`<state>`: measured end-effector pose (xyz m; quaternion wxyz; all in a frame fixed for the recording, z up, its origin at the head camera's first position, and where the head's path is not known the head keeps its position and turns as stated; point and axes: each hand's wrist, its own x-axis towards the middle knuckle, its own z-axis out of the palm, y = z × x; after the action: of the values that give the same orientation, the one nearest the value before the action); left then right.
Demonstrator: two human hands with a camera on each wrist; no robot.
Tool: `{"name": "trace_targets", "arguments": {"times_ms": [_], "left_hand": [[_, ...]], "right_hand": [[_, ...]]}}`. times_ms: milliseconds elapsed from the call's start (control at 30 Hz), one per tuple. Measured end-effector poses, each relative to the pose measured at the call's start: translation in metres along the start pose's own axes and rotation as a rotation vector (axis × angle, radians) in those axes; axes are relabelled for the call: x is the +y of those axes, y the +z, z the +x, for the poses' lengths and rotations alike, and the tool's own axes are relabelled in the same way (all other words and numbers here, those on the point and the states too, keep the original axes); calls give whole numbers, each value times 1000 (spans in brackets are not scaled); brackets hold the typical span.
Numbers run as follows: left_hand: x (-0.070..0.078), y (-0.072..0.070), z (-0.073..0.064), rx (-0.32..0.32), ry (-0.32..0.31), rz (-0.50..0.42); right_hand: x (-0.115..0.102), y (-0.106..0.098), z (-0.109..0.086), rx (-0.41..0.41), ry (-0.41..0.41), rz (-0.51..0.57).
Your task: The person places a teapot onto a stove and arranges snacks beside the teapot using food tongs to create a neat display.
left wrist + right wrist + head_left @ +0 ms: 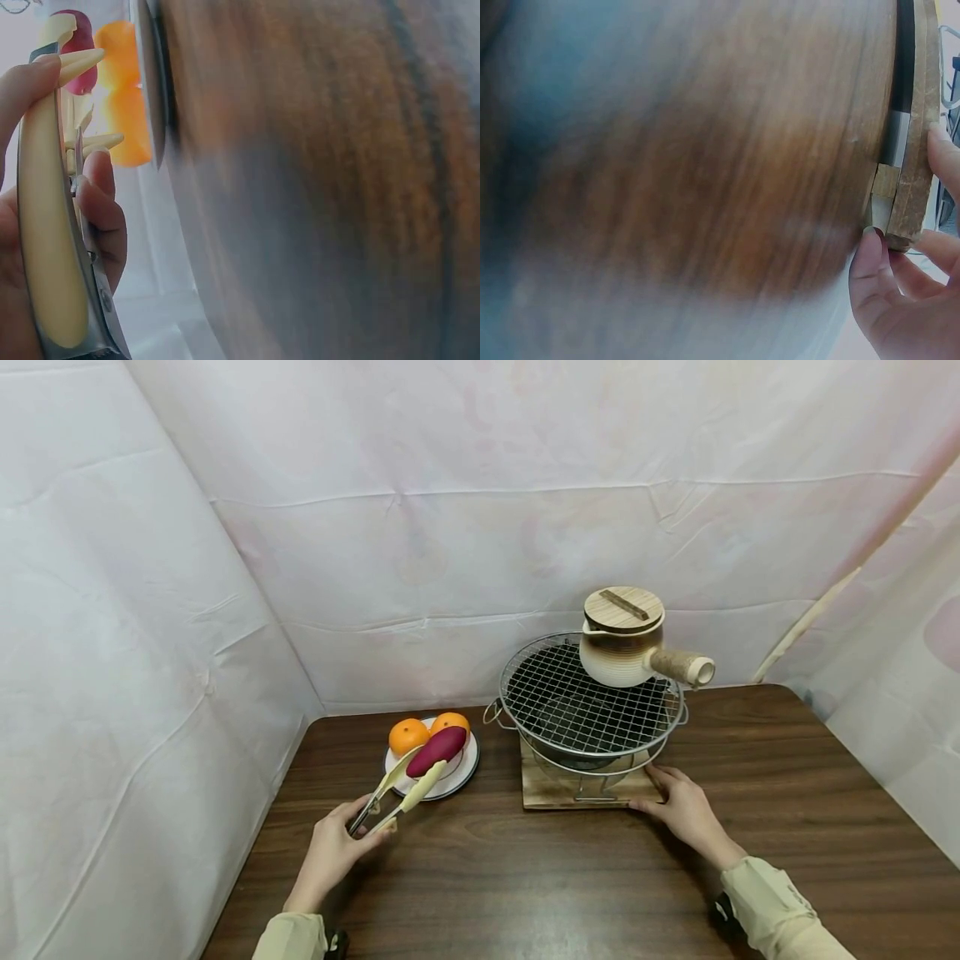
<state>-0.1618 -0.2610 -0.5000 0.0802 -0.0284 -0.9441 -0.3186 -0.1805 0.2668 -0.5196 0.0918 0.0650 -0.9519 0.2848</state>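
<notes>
Left hand grips tongs; should squeeze purple sweet potato evenly, mid-length. Right hand pinches wooden board at corner.

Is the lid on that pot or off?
On: the wooden lid sits across the top of the pot in the head view.

Pale green sleeves, kinda wrinkled, stopping well behind the fingers, with something black peeking out by each cuff.
</notes>
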Motion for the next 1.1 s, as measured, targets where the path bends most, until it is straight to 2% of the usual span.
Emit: {"name": "trace_targets", "arguments": {"times_ms": [200, 333, 900, 1100], "left_hand": [[2, -5, 4, 57, 50, -8], [10, -10, 8, 87, 62, -12], [62, -29, 30, 136, 134, -19], [79, -35, 32, 152, 160, -22]], "right_hand": [[0, 0, 0, 1, -1, 4], [0, 0, 0, 1, -2, 3], [1, 0, 0, -3, -2, 4], [1, 0, 0, -3, -2, 5]]}}
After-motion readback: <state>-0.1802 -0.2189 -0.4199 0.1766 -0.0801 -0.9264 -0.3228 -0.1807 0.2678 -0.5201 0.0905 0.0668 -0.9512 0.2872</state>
